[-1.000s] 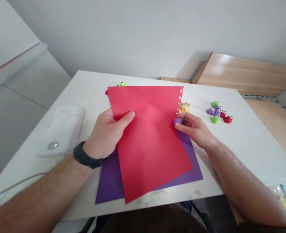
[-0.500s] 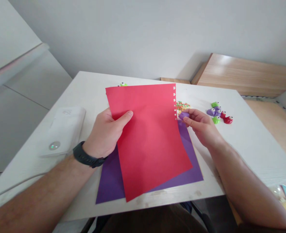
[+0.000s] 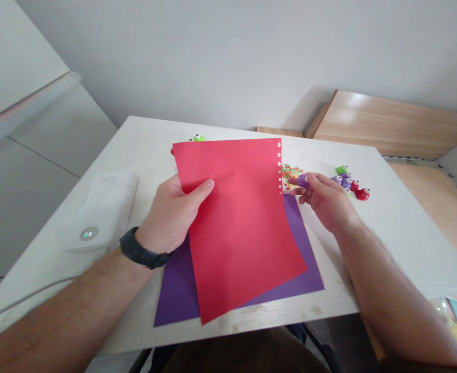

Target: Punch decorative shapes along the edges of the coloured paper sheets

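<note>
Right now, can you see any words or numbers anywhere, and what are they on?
No words or numbers can be read.
White box: a faint reddish mark on top, too blurred to read.
Red paper, held by the left hand: no writing, only small punched shapes along its right edge.
Purple punch in the right hand: no label shows.
</note>
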A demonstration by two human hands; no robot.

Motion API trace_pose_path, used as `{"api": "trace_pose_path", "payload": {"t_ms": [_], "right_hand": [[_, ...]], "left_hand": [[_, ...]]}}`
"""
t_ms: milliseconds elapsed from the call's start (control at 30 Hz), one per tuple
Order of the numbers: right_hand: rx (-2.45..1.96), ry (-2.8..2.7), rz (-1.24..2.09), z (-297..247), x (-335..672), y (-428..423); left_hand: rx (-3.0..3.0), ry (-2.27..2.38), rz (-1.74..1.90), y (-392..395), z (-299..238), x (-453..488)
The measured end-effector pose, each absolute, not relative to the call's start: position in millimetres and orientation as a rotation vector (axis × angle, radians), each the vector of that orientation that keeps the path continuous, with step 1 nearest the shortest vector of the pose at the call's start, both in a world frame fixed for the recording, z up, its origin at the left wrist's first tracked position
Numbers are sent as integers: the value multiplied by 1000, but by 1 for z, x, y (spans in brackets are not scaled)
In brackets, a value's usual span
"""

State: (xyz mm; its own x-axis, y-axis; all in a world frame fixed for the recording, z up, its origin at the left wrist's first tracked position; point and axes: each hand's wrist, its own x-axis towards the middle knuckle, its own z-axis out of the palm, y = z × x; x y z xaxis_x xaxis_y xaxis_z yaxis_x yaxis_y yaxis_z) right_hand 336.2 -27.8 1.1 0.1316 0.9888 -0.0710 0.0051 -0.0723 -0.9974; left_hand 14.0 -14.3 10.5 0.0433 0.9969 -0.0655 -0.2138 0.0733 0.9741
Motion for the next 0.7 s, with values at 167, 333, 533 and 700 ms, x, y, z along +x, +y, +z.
{"api": "trace_pose_path", "payload": {"t_ms": [167,333,533,700], "right_hand": [[-1592,-1364,841,-6,345,-27],[-1762,-1562,697,-2,348,-31],[-1895,-1820,433,9,348,-36],[-1915,-1826,293,10,350,-34]], "left_hand": [[997,1068,1221,-14,11,15],[1009,1082,1210,-14,11,14],[1005,1080,1210,-14,10,13],[1009,1069,1222,-15,10,14]]}}
